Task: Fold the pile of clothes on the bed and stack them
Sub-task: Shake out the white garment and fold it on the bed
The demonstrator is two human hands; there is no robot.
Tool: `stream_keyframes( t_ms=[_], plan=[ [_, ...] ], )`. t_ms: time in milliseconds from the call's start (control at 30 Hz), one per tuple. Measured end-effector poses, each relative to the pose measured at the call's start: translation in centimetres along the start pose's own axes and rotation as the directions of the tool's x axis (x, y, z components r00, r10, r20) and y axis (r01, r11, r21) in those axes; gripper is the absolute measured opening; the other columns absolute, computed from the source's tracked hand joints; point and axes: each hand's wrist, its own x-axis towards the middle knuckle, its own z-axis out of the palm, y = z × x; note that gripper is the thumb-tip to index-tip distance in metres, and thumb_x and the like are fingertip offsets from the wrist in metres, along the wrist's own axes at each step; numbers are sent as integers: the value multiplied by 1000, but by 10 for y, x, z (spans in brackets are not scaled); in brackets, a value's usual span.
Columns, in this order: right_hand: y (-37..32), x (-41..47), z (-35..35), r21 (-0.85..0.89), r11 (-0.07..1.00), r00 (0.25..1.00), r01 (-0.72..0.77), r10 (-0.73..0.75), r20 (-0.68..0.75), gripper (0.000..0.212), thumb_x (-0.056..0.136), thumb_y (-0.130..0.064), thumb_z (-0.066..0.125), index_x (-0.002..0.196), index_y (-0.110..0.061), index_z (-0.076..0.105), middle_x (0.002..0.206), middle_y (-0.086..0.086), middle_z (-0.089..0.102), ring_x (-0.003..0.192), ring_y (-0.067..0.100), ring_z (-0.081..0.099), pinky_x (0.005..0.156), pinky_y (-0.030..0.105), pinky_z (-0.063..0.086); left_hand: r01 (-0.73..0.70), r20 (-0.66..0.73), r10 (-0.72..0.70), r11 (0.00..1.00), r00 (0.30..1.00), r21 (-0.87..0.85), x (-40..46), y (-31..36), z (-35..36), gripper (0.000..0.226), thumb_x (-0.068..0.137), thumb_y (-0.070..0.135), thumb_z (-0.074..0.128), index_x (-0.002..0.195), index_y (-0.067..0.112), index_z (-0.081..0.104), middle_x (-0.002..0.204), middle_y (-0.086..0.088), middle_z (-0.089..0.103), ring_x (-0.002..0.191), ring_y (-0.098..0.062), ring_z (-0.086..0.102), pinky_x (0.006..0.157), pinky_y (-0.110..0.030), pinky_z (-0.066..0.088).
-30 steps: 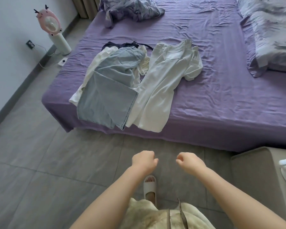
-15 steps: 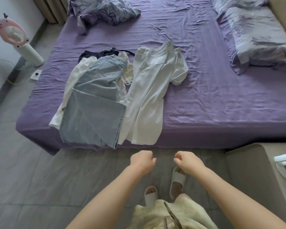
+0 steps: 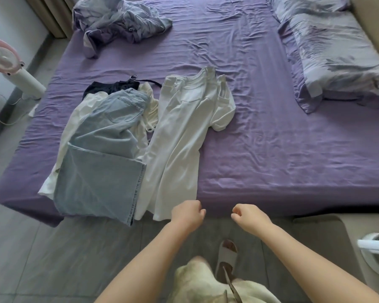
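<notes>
- Left hand (image 3: 187,215) and right hand (image 3: 248,216) are hanging in front of the bed (image 3: 293,162), both clenched into loose fists, gripping nothing. The left is showing just beside the hem of the white garment; whether it is touching cloth, cannot tell.
- White garment (image 3: 179,136) is lying long and flat at the bed's near edge, hem hanging over. Looks thin, limp and light; probably best pinched at the hem corners or the waistband.
- Jeans (image 3: 101,162) are lying left of it, partly doubled over, legs hanging over the same edge. Denim is likely heavier and stiffer, should hold a crease; take by waistband and cuffs.
- Cream top (image 3: 74,119) is sticking out from under the jeans; soft, likely to slide.
- Dark item (image 3: 109,87) with a strap is lying at the far end of the pile; strap may snag.
- Nothing is folded or stacked yet, by the look of it.
</notes>
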Motion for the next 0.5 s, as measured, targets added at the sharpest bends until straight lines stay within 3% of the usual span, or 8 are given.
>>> stream_keyframes(
  t_ms=[500],
  plan=[
    [13, 69, -70, 61, 995, 997, -72, 75, -36, 29, 96, -33, 44, 115, -18, 59, 115, 1, 63, 100, 20, 59, 86, 37, 52, -127, 28, 126, 989, 992, 74, 95, 51, -45, 31, 96, 36, 40, 95, 15, 63, 105, -8, 66, 99, -31, 60, 74, -31, 42]
  ],
)
